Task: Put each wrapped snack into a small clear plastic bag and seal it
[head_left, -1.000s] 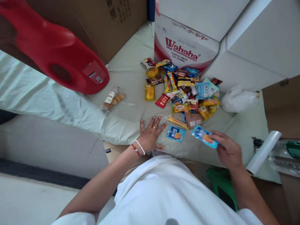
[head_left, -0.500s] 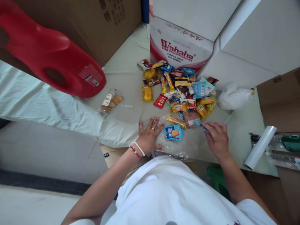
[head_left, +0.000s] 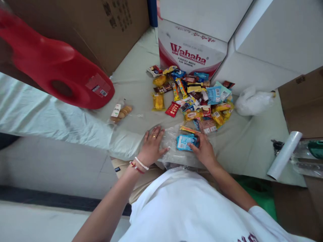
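Observation:
My left hand (head_left: 152, 147) lies flat with fingers spread, at the left edge of a clear plastic bag (head_left: 169, 136). My right hand (head_left: 204, 150) grips a blue snack packet (head_left: 184, 142) at its right side, thumb on top. That packet rests on other blue packets, whose edges show around it, and the stack lies on the plastic. Just behind it is a thin yellow snack stick (head_left: 188, 129). A heap of wrapped snacks (head_left: 194, 95) spreads beyond, including a red packet (head_left: 173, 109) and yellow wrapped cakes (head_left: 158, 101).
A bag of round biscuits (head_left: 121, 112) and a big red jug (head_left: 63, 74) are on the left. Behind the heap stands a white Wahaha carton (head_left: 191, 50). To the right are a white plastic bag (head_left: 254, 101), a film roll (head_left: 285, 154) and clear bottles (head_left: 308, 156).
My right hand has moved left, bringing a blue packet from beside the heap onto the stack of blue packets. My left hand has shifted slightly left.

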A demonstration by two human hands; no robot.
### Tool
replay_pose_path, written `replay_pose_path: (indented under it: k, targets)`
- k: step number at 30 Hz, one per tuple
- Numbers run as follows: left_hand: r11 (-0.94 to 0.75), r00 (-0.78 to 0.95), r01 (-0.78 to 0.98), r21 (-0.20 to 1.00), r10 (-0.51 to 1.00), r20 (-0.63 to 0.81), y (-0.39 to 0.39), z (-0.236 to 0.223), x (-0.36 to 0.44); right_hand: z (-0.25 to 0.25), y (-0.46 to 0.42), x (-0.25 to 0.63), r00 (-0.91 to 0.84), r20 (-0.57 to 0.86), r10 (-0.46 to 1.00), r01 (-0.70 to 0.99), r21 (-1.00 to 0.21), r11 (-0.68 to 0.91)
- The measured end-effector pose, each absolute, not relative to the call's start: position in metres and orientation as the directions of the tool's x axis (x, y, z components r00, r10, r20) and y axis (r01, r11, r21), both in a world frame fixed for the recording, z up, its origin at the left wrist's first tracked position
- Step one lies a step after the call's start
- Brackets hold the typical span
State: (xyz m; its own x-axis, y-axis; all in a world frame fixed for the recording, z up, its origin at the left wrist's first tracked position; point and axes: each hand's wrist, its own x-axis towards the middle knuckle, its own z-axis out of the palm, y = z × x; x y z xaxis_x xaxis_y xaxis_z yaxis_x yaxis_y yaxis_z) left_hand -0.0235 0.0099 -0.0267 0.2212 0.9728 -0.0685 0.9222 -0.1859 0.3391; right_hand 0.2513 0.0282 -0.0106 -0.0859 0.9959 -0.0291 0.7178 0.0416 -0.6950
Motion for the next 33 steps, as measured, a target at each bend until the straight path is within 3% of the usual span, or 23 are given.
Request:
replay_pose_path:
  k: [4, 7, 10, 13, 16, 20, 23, 27, 30, 33]
  targets:
    - [-0.223, 0.174, 0.921, 0.321, 0.969, 0.175, -0.003, -0.029, -0.018, 0.001, 0.036, 0.265, -0.115, 0.083, 0.99, 0.805, -0.576, 0.142]
    - [-0.411, 0.336, 0.875, 0.256, 0.896, 0.29, -0.008, -0.023, -0.01, 0.011, 0.061, 0.272, -0.154, 0.173, 0.973, 0.82, -0.527, 0.224]
    - [-0.474, 0.418, 0.844, 0.252, 0.875, 0.245, -0.004, -0.021, -0.016, 0.024, 0.078, 0.282, -0.306, 0.206, 0.929, 0.777, -0.51, 0.369]
    - [-0.343, 0.307, 0.891, 0.297, 0.938, 0.163, -0.002, -0.025, -0.037, 0.036, 0.058, 0.303, -0.548, 0.098, 0.831, 0.682, -0.523, 0.511]
    - [-0.294, 0.237, 0.909, 0.296, 0.948, 0.211, -0.011, -0.029, -0.057, 0.031, 0.01, 0.329, -0.715, -0.012, 0.699, 0.608, -0.505, 0.613]
    - [-0.554, 0.494, 0.807, 0.203, 0.822, 0.282, -0.028, -0.026, -0.059, -0.005, -0.048, 0.351, -0.739, -0.006, 0.673, 0.63, -0.358, 0.689]
    - [-0.731, 0.686, 0.643, 0.229, 0.683, 0.25, -0.028, -0.019, -0.047, -0.025, -0.059, 0.35, -0.667, 0.103, 0.738, 0.668, -0.358, 0.653]
    - [-0.657, 0.658, 0.635, 0.406, 0.736, 0.162, -0.01, -0.013, -0.037, -0.013, -0.036, 0.34, -0.565, 0.178, 0.806, 0.579, -0.61, 0.541]
    - [-0.483, 0.512, 0.696, 0.531, 0.853, 0.105, 0.008, -0.014, -0.038, 0.004, -0.004, 0.337, -0.423, 0.058, 0.904, 0.572, -0.757, 0.316]
    - [-0.331, 0.38, 0.68, 0.655, 0.922, 0.071, 0.023, -0.016, -0.038, 0.008, 0.028, 0.338, -0.251, -0.131, 0.959, 0.593, -0.804, 0.045]
